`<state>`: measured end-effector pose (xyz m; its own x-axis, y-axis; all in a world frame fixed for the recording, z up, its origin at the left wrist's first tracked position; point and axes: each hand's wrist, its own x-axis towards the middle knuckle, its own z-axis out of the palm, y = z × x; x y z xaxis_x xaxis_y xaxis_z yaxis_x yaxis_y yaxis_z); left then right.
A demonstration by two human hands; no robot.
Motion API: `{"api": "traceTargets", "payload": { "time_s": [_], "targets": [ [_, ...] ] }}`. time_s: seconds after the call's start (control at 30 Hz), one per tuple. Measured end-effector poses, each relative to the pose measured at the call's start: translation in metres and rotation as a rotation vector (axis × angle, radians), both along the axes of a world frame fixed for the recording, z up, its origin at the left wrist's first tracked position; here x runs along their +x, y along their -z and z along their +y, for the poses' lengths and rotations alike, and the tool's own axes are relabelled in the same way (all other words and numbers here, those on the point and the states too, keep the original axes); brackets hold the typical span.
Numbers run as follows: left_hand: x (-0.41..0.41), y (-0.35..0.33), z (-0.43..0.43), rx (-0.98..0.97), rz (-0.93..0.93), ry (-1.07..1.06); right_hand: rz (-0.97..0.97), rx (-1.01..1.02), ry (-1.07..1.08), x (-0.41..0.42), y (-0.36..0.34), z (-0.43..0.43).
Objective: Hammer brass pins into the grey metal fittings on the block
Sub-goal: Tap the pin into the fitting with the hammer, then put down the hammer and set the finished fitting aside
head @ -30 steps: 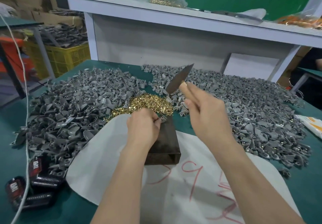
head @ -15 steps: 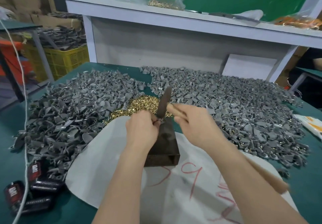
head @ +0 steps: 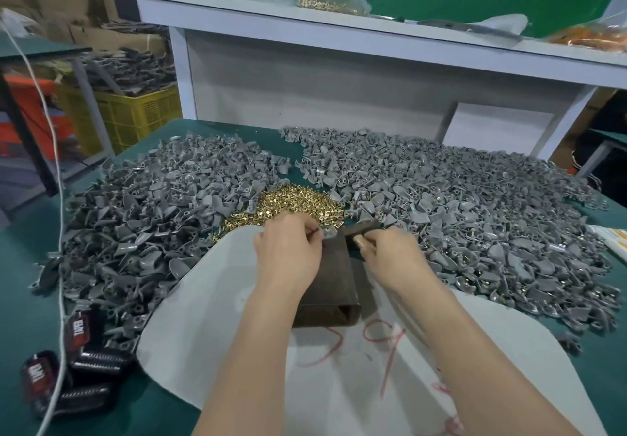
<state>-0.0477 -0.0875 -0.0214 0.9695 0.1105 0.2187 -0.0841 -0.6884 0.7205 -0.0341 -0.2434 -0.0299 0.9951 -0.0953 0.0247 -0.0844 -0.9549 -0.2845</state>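
1. Left hand (head: 288,252) pinches a grey fitting (head: 329,232) at the block's (head: 334,279) far end. Right hand (head: 390,256) grips the hammer (head: 360,227), head low beside it.
2. Black packs (head: 78,330), red labels (possibly "BMI").
3. White sheet (head: 210,334): red scrawl, unreadable.
4. Brass pins (head: 298,203) heaped just beyond the block, loose fittings (head: 152,218) on either side.

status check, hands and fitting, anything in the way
Left hand pinches grey fitting at far end of block. Right hand grips hammer, head down beside fitting. Nothing blocking; left hand close to hammer head.
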Motion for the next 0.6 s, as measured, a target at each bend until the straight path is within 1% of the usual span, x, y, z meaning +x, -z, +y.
{"api": "traceTargets", "payload": {
  "time_s": [0.03, 0.07, 0.1, 0.17, 0.2, 0.23, 0.27, 0.3, 0.33, 0.37, 0.4, 0.43, 0.47, 0.53, 0.57, 0.6],
  "targets": [
    [0.000, 0.000, 0.000, -0.011, -0.006, 0.009, -0.081, 0.024, -0.032, -0.001, -0.007, 0.001],
    [0.000, 0.000, -0.001, -0.017, -0.018, 0.020, -0.146, 0.092, -0.090, -0.003, -0.014, 0.003],
    [0.001, 0.000, -0.002, -0.030, -0.031, 0.037, -0.168, 0.196, -0.172, -0.004, -0.022, 0.005],
    [0.001, -0.001, -0.004, -0.131, -0.052, 0.088, -0.080, 0.415, -0.308, -0.006, -0.034, 0.015],
    [0.002, -0.002, -0.004, -0.217, -0.059, 0.105, -0.054, 0.483, -0.316, -0.005, -0.039, 0.018],
    [0.002, -0.003, -0.004, -0.321, -0.072, 0.096, -0.104, 0.538, -0.280, 0.000, -0.043, 0.019],
    [0.003, -0.004, -0.002, -0.441, -0.092, 0.052, -0.206, 0.585, -0.196, 0.009, -0.047, 0.017],
    [0.004, -0.005, 0.001, -0.571, -0.116, -0.024, -0.320, 0.616, -0.060, 0.020, -0.052, 0.014],
    [0.005, -0.005, 0.004, -0.704, -0.144, -0.115, -0.391, 0.628, 0.101, 0.031, -0.058, 0.009],
    [0.006, -0.006, 0.008, -0.833, -0.177, -0.207, -0.376, 0.578, 0.238, 0.043, -0.060, 0.006],
    [0.006, -0.006, 0.011, -0.956, -0.214, -0.290, -0.319, 0.476, 0.313, 0.051, -0.060, 0.009],
    [0.007, -0.006, 0.014, -1.067, -0.244, -0.362, -0.267, 0.359, 0.306, 0.055, -0.057, 0.019],
    [0.008, -0.006, 0.017, -1.160, -0.262, -0.422, -0.237, 0.271, 0.219, 0.059, -0.050, 0.033],
    [0.010, -0.005, 0.022, -1.294, -0.274, -0.511, -0.204, 0.218, -0.128, 0.064, -0.035, 0.069],
    [0.012, -0.003, 0.024, -1.342, -0.281, -0.539, -0.145, 0.186, -0.286, 0.067, -0.028, 0.087],
    [0.013, -0.003, 0.026, -1.375, -0.291, -0.561, -0.068, 0.121, -0.384, 0.071, -0.021, 0.104]
  ]
}}
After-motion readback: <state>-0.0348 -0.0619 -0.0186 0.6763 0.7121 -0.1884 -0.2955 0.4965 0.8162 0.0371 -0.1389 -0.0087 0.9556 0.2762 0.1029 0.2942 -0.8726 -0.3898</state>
